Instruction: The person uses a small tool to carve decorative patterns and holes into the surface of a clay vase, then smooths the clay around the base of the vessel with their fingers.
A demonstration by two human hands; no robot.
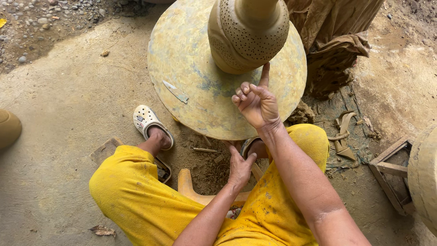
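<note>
A tall unfired clay vessel (248, 34), its round body dotted with small holes, stands on a round yellowish turntable (182, 59). My right hand (256, 102) hovers over the disc's near side, index finger stretched up to touch the vessel's base, the other fingers curled and empty. My left hand (239, 166) hangs lower, below the disc's near edge, between my knees in yellow trousers (136, 200), fingers loosely apart and holding nothing. A thin flat blade tool (176, 91) lies on the disc to the left of the vessel.
My foot in a white clog (148, 123) rests left of the disc. A low wooden stool (193, 191) sits under me. Brown cloth (337, 36) lies behind the disc, clay scraps (343, 134) to the right, a wooden frame (391, 171) and a pot's side (425, 175) far right.
</note>
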